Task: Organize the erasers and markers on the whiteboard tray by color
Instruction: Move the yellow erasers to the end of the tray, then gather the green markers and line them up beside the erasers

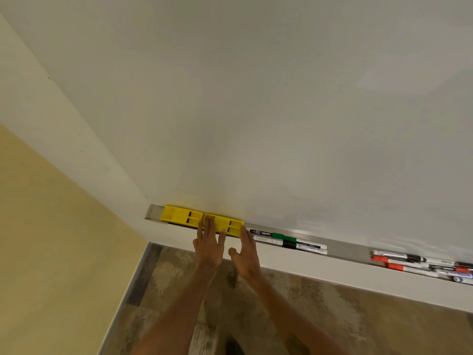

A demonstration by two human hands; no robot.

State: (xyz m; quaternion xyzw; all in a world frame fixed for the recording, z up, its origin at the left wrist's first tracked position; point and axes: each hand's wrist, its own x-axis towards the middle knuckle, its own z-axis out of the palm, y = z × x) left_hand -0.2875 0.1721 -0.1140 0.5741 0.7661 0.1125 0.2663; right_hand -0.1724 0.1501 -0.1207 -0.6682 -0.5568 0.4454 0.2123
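Two yellow erasers lie end to end at the left end of the metal whiteboard tray [343, 244]: the left eraser [180, 215] and the right eraser [226, 224]. My left hand [208, 245] rests flat with its fingers spread on the right eraser's near edge. My right hand [245, 251] is open beside it, its fingertips touching that eraser's right end. Just right of the hands lie a green-capped marker [280, 237] and a black-capped marker [294, 245]. Further right sits a heap of red and black markers [419, 265].
The whiteboard [256, 111] fills the view above the tray. A yellow side wall [51, 252] meets it at the left corner. A patterned floor [294, 316] lies below the ledge.
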